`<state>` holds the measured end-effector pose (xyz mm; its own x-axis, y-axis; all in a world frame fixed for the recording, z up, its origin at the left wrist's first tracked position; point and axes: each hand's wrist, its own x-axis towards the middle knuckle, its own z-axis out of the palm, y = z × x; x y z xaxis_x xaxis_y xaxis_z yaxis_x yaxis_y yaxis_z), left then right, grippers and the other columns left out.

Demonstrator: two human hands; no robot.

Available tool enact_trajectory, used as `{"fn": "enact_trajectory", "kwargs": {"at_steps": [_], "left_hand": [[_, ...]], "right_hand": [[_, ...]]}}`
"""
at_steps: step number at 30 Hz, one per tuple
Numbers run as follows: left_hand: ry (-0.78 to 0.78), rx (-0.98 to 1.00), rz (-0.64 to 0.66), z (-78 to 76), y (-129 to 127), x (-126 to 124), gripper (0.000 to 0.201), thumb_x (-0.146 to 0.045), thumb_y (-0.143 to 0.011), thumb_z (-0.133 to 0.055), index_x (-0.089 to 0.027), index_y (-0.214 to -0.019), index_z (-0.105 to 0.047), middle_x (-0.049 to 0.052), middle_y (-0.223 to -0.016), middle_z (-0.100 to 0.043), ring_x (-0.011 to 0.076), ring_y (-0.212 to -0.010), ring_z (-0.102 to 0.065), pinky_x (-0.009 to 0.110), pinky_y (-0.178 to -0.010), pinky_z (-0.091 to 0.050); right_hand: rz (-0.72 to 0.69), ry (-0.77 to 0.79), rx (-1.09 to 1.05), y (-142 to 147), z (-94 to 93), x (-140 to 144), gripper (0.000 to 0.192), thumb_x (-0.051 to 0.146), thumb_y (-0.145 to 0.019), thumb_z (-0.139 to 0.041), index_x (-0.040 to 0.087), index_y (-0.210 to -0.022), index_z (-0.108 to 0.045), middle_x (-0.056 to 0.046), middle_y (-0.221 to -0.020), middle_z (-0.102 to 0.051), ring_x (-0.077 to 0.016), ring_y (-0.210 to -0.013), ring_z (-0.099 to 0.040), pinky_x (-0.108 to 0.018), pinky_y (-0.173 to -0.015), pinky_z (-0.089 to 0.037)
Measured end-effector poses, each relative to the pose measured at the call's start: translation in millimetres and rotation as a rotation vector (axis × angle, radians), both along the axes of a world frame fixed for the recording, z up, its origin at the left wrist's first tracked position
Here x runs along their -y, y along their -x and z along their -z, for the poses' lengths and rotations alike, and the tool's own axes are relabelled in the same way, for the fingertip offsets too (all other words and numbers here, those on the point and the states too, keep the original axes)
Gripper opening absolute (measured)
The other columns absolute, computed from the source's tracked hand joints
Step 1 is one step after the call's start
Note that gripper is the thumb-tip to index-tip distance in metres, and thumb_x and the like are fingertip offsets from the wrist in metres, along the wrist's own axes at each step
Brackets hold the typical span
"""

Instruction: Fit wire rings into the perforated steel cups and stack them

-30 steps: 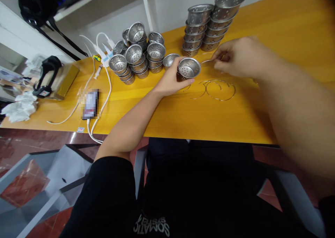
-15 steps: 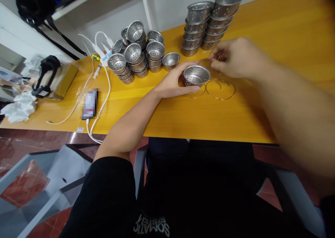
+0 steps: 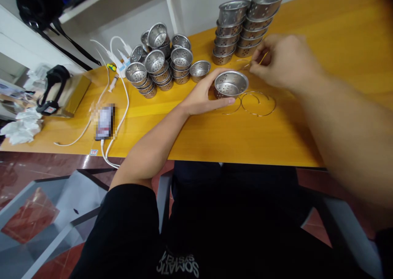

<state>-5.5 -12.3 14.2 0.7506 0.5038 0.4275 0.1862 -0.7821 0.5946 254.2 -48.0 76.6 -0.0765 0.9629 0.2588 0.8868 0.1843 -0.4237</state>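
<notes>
Perforated steel cup held on the desk [image 3: 215, 136]; wire handle pinched beside it.
We note the left hand [image 3: 204, 95] cupping the perforated steel cup [image 3: 231, 84], upright on the desk. Right hand [image 3: 282, 62] pinches a thin wire handle [image 3: 249, 65] just behind the cup. Loose wire rings [image 3: 257, 104] lie beside it; stacked cups [image 3: 245, 29] stand behind.

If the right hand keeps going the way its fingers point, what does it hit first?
Probably the rim of the perforated metal cup that the left hand holds; the right hand points leftward, pinching a thin wire. Depth is uncertain.
</notes>
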Motion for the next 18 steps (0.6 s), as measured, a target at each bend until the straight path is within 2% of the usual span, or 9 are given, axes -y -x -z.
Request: {"fn": "enact_trajectory", "kwargs": {"at_steps": [4, 7, 13, 18], "left_hand": [[0.019, 0.026, 0.039, 7.2, -1.8, -5.5, 0.102, -0.093, -0.092, -0.057, -0.023, -0.163, -0.035, 0.013, -0.160, -0.055, 0.0348, -0.152, -0.061, 0.058, -0.130, -0.049], [0.005, 0.030, 0.028, 12.7, -2.4, -9.4, 0.101, -0.092, -0.095, -0.053, -0.022, -0.165, -0.031, 0.014, -0.158, -0.056, 0.0341, -0.151, -0.062, 0.059, -0.130, -0.049], [-0.040, 0.058, -0.049, 15.8, -1.2, -13.4, 0.102, -0.094, -0.094, -0.053, -0.023, -0.164, -0.030, 0.012, -0.151, -0.058, 0.0329, -0.146, -0.066, 0.059, -0.126, -0.052], [-0.078, 0.021, -0.034, 7.8, 0.9, -7.0, 0.096, -0.088, -0.097, -0.056, -0.024, -0.164, -0.032, 0.012, -0.153, -0.058, 0.0334, -0.149, -0.063, 0.058, -0.128, -0.052]], "right_hand": [[-0.095, -0.027, -0.141, 1.4, 14.4, -8.0, 0.010, 0.012, -0.092, -0.075, 0.019, -0.098, -0.071, -0.007, -0.090, -0.076, -0.0199, -0.078, -0.070, -0.038, -0.085, -0.062], [-0.171, -0.060, -0.259, 0.6, 24.8, -13.1, 0.008, 0.020, -0.098, -0.080, 0.018, -0.104, -0.075, -0.008, -0.092, -0.077, -0.0190, -0.078, -0.072, -0.039, -0.082, -0.064], [-0.252, -0.140, -0.423, 1.6, 32.4, -15.4, 0.025, 0.035, -0.102, -0.083, 0.017, -0.118, -0.080, -0.010, -0.096, -0.079, -0.0200, -0.080, -0.075, -0.042, -0.082, -0.067], [-0.287, -0.023, -0.615, 6.6, 32.4, -16.8, 0.030, 0.042, -0.105, -0.080, 0.015, -0.092, -0.078, -0.007, -0.081, -0.078, -0.0146, -0.067, -0.073, -0.035, -0.069, -0.067]]}}
